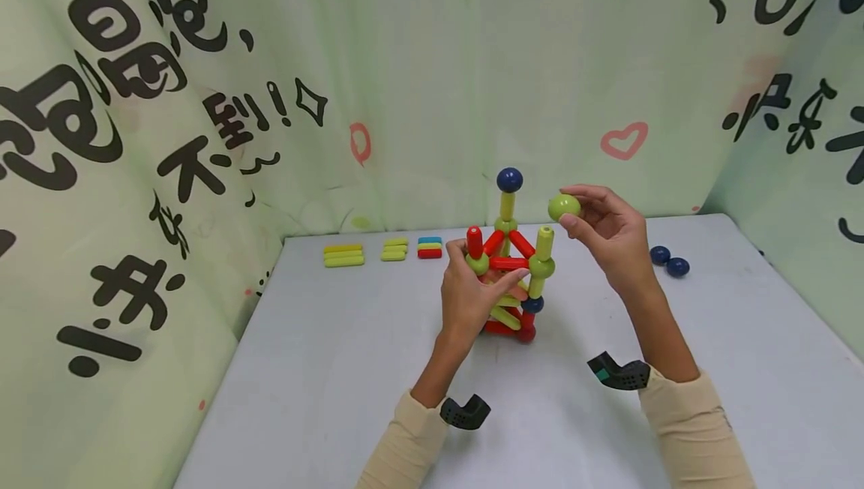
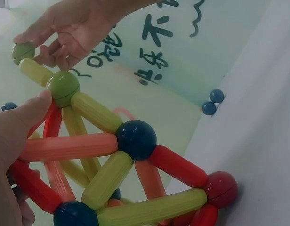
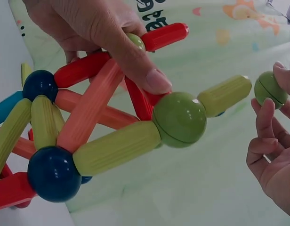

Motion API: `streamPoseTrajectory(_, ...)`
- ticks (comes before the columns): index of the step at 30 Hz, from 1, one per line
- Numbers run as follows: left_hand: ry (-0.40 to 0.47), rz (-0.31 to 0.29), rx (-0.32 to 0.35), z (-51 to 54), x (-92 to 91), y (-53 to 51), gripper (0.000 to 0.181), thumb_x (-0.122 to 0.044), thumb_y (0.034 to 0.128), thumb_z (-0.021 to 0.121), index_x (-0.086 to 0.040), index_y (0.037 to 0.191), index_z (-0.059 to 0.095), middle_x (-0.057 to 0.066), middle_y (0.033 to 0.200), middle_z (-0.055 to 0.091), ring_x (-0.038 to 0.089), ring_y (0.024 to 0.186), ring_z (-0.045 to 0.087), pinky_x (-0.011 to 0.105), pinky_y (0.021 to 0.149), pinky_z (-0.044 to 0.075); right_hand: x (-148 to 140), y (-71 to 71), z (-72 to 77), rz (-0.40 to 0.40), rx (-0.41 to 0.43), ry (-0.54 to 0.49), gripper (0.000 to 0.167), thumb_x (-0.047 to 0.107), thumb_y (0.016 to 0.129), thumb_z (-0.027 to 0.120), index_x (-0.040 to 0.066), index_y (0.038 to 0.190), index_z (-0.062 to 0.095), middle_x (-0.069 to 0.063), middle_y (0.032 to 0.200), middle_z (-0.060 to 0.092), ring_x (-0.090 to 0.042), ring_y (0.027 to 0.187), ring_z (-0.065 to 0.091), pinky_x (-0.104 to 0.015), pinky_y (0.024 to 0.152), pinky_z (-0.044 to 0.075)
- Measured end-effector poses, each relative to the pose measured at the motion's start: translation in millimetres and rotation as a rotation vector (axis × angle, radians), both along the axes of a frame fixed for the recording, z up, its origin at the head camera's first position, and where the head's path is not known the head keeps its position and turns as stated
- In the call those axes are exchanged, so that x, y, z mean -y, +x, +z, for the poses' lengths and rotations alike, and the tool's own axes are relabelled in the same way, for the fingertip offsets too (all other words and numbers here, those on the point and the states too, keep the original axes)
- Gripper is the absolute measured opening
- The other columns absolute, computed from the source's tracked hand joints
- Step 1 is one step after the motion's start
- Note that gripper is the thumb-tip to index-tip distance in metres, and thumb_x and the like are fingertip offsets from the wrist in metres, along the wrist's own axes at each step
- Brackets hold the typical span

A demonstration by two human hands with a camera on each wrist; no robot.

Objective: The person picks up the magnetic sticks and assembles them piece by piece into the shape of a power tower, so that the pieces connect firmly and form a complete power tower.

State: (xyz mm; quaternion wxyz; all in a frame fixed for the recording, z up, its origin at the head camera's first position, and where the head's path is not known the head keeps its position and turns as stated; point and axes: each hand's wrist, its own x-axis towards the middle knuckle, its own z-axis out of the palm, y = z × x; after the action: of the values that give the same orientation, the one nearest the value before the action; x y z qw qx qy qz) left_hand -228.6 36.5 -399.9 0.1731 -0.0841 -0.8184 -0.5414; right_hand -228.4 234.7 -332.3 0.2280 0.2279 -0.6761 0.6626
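A tower of coloured rods and balls [image 1: 509, 263] stands on the table, with a dark blue ball [image 1: 509, 180] on its tallest rod. My left hand [image 1: 469, 298] grips the tower's upper left side, its thumb across the front near a green ball [image 3: 180, 119]. Between thumb and fingers my right hand [image 1: 610, 238] pinches a loose green ball [image 1: 564, 207]. In the right wrist view that ball is close to the free end of an upright yellow-green rod [image 3: 225, 96]; whether they touch I cannot tell. A red rod [image 1: 475, 242] also points up, bare-ended, by my left hand.
Two dark blue balls [image 1: 668, 261] lie on the table [image 1: 324, 369] at the right. Toward the back left are yellow and green rods [image 1: 343, 255], short green rods [image 1: 394, 250] and a small group of blue, yellow and red rods [image 1: 429, 247]. A printed curtain [image 1: 432, 84] hangs behind.
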Motion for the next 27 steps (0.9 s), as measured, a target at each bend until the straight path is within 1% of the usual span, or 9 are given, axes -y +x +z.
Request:
streamPoseTrajectory(2, 0.002, -0.027, -0.011, -2.0, 1.7, -1.6, 0.077, -0.051, 0.0754, 0.08, -0.012, 0.126, 0.037, 0.007, 0.117, 0.062, 0.018, 0.103, 0.063, 0.027, 0.084, 0.056, 4.5, 1.9, 0.9, 0.017, -0.015, 0.043, 0.036, -0.005, 0.089, 0.065, -0.003, 0.124, 0.06, -0.003, 0.104, 0.065, -0.013, 0.086, 0.062, -0.014, 0.078, 0.054)
streamPoseTrajectory(4, 0.021, -0.091, -0.036, -5.1, 5.4, -5.6, 0.072, -0.048, 0.0778, 0.079, -0.011, 0.125, 0.038, 0.007, 0.116, 0.063, 0.018, 0.102, 0.064, 0.025, 0.083, 0.056, 6.7, 2.7, -0.4, 0.025, -0.017, 0.071, 0.036, -0.004, 0.089, 0.065, -0.003, 0.125, 0.06, -0.001, 0.104, 0.065, -0.012, 0.086, 0.062, -0.014, 0.079, 0.054)
streamPoseTrajectory(9, 0.131, -0.337, -0.078, -14.2, 25.5, -23.4, 0.06, -0.046, 0.0853, 0.072, -0.009, 0.121, 0.044, 0.009, 0.108, 0.063, 0.016, 0.093, 0.061, 0.02, 0.075, 0.053, 5.2, 1.6, -5.0, 0.033, -0.01, 0.115, 0.042, -0.004, 0.09, 0.064, 0.0, 0.131, 0.056, 0.0, 0.11, 0.064, -0.011, 0.088, 0.062, -0.013, 0.079, 0.053)
streamPoseTrajectory(13, 0.254, -0.515, -0.013, -22.3, 47.0, -38.4, 0.07, -0.058, 0.0837, 0.065, -0.005, 0.125, 0.047, 0.016, 0.118, 0.06, 0.014, 0.1, 0.058, 0.021, 0.083, 0.052, -5.6, -4.1, -16.3, -0.035, 0.027, 0.121, 0.038, 0.001, 0.095, 0.058, 0.001, 0.133, 0.055, 0.0, 0.113, 0.063, -0.009, 0.08, 0.059, -0.012, 0.079, 0.053)
streamPoseTrajectory(17, 0.358, -0.642, 0.104, -32.3, 65.4, -47.8, 0.068, -0.054, 0.0851, 0.059, 0.0, 0.127, 0.052, 0.016, 0.12, 0.059, 0.014, 0.104, 0.058, 0.026, 0.088, 0.054, -28.0, -16.2, -38.0, -0.241, 0.127, 0.031, 0.028, 0.011, 0.097, 0.059, 0.001, 0.123, 0.062, 0.002, 0.106, 0.066, -0.008, 0.069, 0.055, -0.009, 0.074, 0.051)
streamPoseTrajectory(20, 0.365, -0.707, 0.151, -38.8, 73.6, -50.2, 0.053, -0.038, 0.0932, 0.058, 0.004, 0.124, 0.055, 0.005, 0.112, 0.063, 0.013, 0.099, 0.06, 0.027, 0.085, 0.055, -51.3, -26.1, -56.0, -0.423, 0.277, -0.1, 0.02, 0.018, 0.095, 0.063, 0.006, 0.111, 0.067, 0.005, 0.096, 0.067, -0.007, 0.064, 0.055, -0.01, 0.063, 0.048)
streamPoseTrajectory(22, 0.367, -0.749, 0.16, -41.7, 75.9, -51.0, 0.043, -0.028, 0.0954, 0.059, 0.008, 0.12, 0.056, -0.002, 0.107, 0.065, 0.012, 0.094, 0.061, 0.026, 0.083, 0.055, -68.2, -31.8, -67.2, -0.545, 0.385, -0.14, 0.015, 0.02, 0.095, 0.064, 0.012, 0.106, 0.068, 0.008, 0.092, 0.064, -0.004, 0.062, 0.054, -0.011, 0.059, 0.045)
streamPoseTrajectory(25, 0.392, -0.776, 0.151, -43.8, 75.5, -52.5, 0.038, -0.02, 0.0935, 0.065, 0.011, 0.112, 0.055, -0.005, 0.1, 0.064, 0.012, 0.088, 0.061, 0.024, 0.078, 0.055, -93.5, -39.1, -81.0, -0.738, 0.519, -0.084, 0.018, 0.023, 0.097, 0.06, 0.014, 0.111, 0.066, 0.015, 0.091, 0.056, 0.001, 0.062, 0.054, -0.009, 0.057, 0.043)
streamPoseTrajectory(27, 0.416, -0.765, 0.13, -44.4, 73.5, -54.1, 0.046, -0.025, 0.0886, 0.071, 0.01, 0.111, 0.053, -0.003, 0.102, 0.062, 0.013, 0.091, 0.058, 0.022, 0.079, 0.054, -108.4, -42.5, -88.2, -0.857, 0.594, 0.026, 0.029, 0.026, 0.098, 0.055, 0.014, 0.123, 0.062, 0.012, 0.102, 0.055, 0.002, 0.074, 0.056, -0.01, 0.068, 0.044)
